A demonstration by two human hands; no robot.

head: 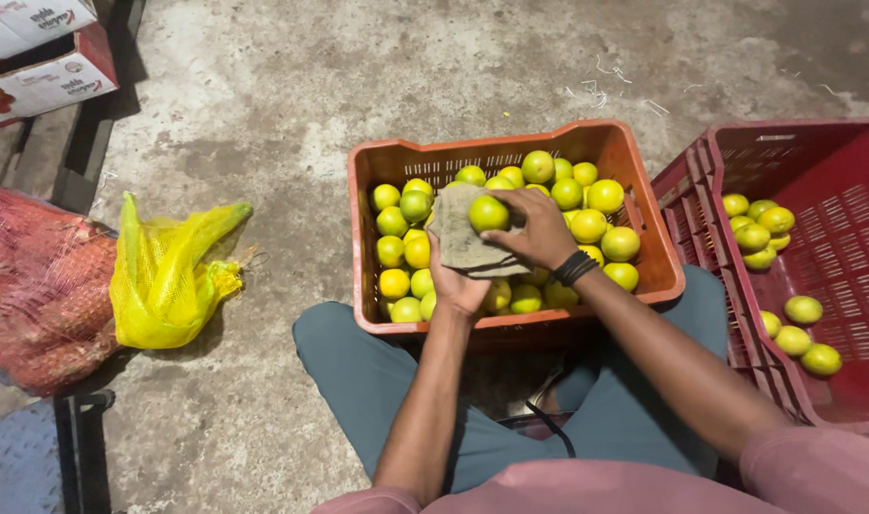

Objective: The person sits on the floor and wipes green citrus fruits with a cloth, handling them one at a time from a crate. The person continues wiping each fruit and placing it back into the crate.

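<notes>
A round yellow-green citrus fruit (488, 213) sits on a coarse grey-brown cloth (465, 246), raised just above the middle of the orange plastic crate (377, 162). The left hand (456, 284) is spread open under the cloth, palm up, cupping it from below. The right hand (539, 231) comes over from the right side of the crate, its fingers closed around the fruit and the cloth's edge, a black band at the wrist.

Judging from this hold, wiping goes best if the cupped palm keeps the cloth wrapped close while the upper hand turns the fruit, so that every side meets the fabric. A light squeeze seems enough; a hard one could bruise the rind. Keeping the work over the crate means a slip drops the fruit among the others, not on the floor.

Inside the crate lie many more yellow and green citrus fruits (606, 195), packed on every side of the cloth. To the right of the crate, touching or nearly so, stands a red plastic crate (834, 152) with a few similar fruits along its near wall. Left of the orange crate, well apart on the concrete floor (263, 95), lies a crumpled yellow mesh sack (168, 276), and beyond it a filled red mesh sack (39, 286). The person sits with grey-trousered knees against the crate's near side.
</notes>
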